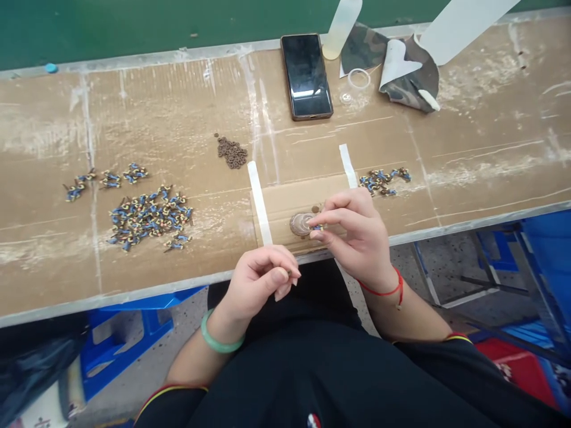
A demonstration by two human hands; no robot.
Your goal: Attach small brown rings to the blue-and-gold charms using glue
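My right hand [357, 232] pinches a tiny blue and yellow figurine [317, 227] at the edge of a round glue-like blob [301, 224]. That blob sits on a cardboard piece [285, 196] taped down at the table's front. My left hand [263, 276] is closed just off the front edge, thumb against fingertips on a small dark bit [289, 273], too small to name. Left of the hands lies a big pile of similar figurines [149, 217]; a smaller group of figurines [383, 181] lies just beyond my right hand. Small brown rings [232, 153] are heaped farther back.
A phone [307, 76] lies at the back. Beside it are a whitish bottle [341, 30], a clear ring [359, 78] and camouflage-patterned scraps [410, 74]. White tape strips [259, 202] flank the cardboard piece. A blue stool [129, 333] stands below the table at left.
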